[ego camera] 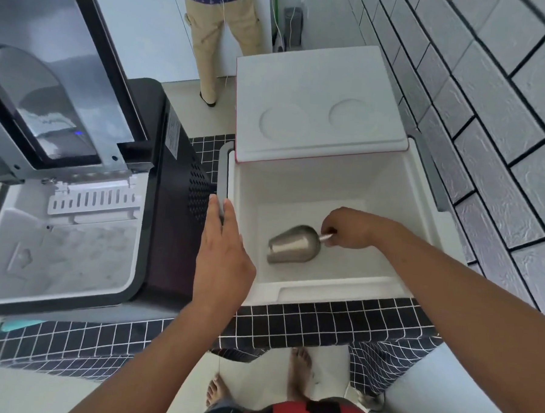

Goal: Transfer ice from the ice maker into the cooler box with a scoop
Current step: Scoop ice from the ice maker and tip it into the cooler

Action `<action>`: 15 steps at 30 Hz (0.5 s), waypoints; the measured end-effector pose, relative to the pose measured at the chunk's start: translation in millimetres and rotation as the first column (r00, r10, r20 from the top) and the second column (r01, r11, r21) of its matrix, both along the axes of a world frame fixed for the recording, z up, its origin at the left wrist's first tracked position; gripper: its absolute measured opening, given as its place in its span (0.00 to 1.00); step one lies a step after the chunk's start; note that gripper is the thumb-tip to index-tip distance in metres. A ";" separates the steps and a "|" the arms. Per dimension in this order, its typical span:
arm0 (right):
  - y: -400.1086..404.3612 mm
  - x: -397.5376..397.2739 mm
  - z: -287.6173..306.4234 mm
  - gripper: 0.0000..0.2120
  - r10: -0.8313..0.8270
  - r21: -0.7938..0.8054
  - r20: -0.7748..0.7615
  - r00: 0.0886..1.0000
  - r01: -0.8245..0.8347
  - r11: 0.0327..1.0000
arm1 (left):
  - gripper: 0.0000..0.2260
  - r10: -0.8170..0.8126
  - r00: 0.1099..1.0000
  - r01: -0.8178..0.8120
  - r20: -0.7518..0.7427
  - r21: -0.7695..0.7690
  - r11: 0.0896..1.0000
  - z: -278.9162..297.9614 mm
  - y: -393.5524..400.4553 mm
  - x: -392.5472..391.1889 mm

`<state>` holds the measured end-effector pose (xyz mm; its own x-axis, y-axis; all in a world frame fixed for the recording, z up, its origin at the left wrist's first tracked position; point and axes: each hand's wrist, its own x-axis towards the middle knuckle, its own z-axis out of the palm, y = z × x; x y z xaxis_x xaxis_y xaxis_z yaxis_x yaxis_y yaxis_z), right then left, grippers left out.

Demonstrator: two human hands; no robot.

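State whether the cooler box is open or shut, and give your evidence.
Open. The cooler box has its lid raised at the back, baring the white inside, where the right hand holds the scoop.

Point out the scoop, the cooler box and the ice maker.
scoop (294, 245), head view, on its metal bowl.
cooler box (323, 296), head view, on its near rim.
ice maker (168, 232), head view, on its black side.

White cooler box (392, 181), silver scoop (291, 245)

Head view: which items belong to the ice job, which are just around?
Job: scoop, gripped by right hand; cooler box; ice maker; ice; left hand on cooler rim.
Around: checked cloth, second person, tiled wall.
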<state>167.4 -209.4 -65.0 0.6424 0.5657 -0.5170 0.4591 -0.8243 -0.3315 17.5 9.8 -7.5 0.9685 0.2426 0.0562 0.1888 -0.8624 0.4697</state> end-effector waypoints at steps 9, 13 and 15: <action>-7.4 -8.6 16.8 0.03 -0.313 0.302 -0.006 0.950 0.301 0.905 | 0.31 0.021 0.997 -0.022 -0.070 -0.001 1.000 2.0 5.8 22.4; -9.5 -12.8 26.7 0.06 -0.373 0.377 -0.009 0.928 0.349 0.858 | 0.31 0.029 0.998 -0.031 -0.048 -0.024 0.999 1.6 5.4 24.3; -8.2 -19.3 32.9 0.07 -0.434 0.438 -0.031 0.900 0.402 0.804 | 0.30 0.026 0.999 -0.028 -0.037 -0.062 0.998 3.0 5.9 24.3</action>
<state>148.1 -217.5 -32.1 0.8914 0.3864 -0.2367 0.1363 -0.7269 -0.6731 41.7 15.7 -4.6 0.9627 0.2705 0.0055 0.2292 -0.8260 0.5149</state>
